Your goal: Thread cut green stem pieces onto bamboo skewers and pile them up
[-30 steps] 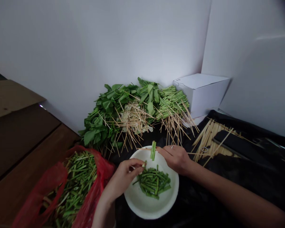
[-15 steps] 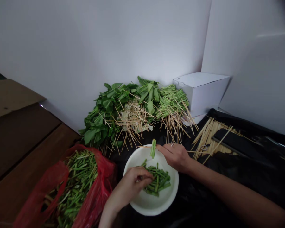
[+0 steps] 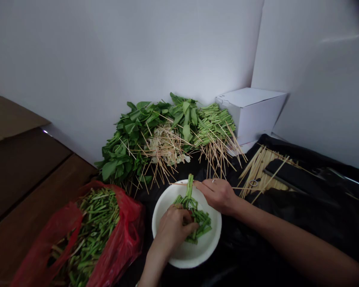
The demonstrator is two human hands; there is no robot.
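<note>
My right hand (image 3: 217, 195), with a ring on one finger, grips a thin wooden skewer (image 3: 237, 188) held sideways over the far rim of a white bowl (image 3: 185, 261). Short green stem pieces (image 3: 190, 185) are threaded upright near the skewer's left end. Inside the bowl, my left hand (image 3: 178, 223) has its fingers curled in among loose cut green stems (image 3: 202, 219). Its fingertips are partly hidden, so how many pieces they grip is unclear.
A red plastic bag (image 3: 128, 223) full of cut stems stands at left. Behind the bowl lie skewered leafy greens (image 3: 116, 159), pale vegetable skewers (image 3: 164, 139) and stem skewers (image 3: 215, 123). A white box (image 3: 260, 115), bare skewers (image 3: 251, 167) and a black phone-like object (image 3: 284, 175) are at right.
My left hand has moved slightly right and up, deeper into the stems in the bowl. The right hand still holds the skewer in about the same place. The view has shifted slightly.
</note>
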